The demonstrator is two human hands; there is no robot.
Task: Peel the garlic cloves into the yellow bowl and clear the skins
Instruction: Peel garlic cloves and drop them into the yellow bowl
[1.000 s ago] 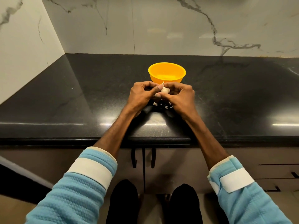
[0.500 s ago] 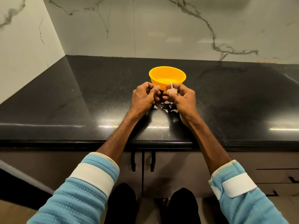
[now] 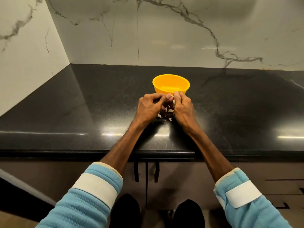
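Now pinching the garlic clove [image 3: 172, 96] between curled fingertips of left hand [image 3: 150, 108] and right hand [image 3: 183, 108], just at 6 o'clock of the yellow bowl [image 3: 164, 80]; likely light, firm, slippery once bare, best gripped at the ends, with papery skins [image 3: 166, 111] on the bench [image 3: 98, 104] beneath

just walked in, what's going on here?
A person is peeling garlic. The left hand and right hand pinch a small clove between them, just in front of the bowl. Skins lie on the counter under the hands. The bowl's contents can't be made out.
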